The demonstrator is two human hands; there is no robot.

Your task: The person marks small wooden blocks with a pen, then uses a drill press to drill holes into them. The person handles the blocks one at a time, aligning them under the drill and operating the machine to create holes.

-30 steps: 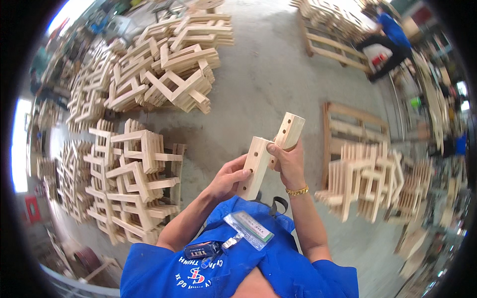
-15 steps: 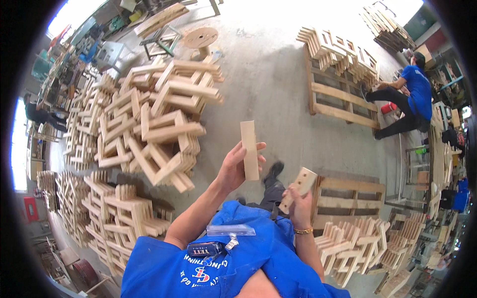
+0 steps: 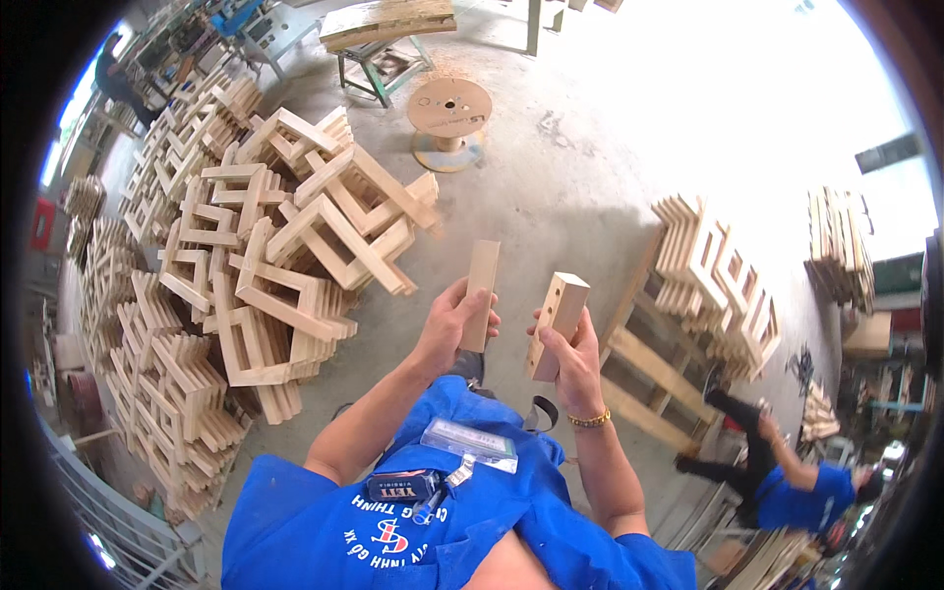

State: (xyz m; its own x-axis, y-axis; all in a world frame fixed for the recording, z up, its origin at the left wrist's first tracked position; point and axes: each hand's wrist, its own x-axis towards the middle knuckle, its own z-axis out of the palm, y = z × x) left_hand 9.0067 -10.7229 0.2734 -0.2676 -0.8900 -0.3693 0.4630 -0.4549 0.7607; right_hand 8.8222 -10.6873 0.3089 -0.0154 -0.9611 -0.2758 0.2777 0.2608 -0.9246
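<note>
My left hand [image 3: 454, 320] grips a short, flat-faced block of pale wood [image 3: 482, 295], held upright in front of my body. In my right hand [image 3: 573, 356], which wears a gold bracelet, is a second wooden block [image 3: 562, 320] with several drilled holes along one side. The two blocks stand side by side, apart from each other, at about the same height. Fingers of both hands are wrapped round the wood, and the thumbs lie on the near faces.
Stacked wooden frames [image 3: 295, 246] fill the left side. A cable spool [image 3: 449, 110] and a green-legged trestle [image 3: 379, 69] stand farther ahead. At right, more frames [image 3: 723, 285] sit on a pallet [image 3: 654, 374], with a seated co-worker in blue [image 3: 801, 492] beside it.
The view has turned to the right. My right hand has risen closer to the left, and its block has tilted more upright, showing its end and holed side.
</note>
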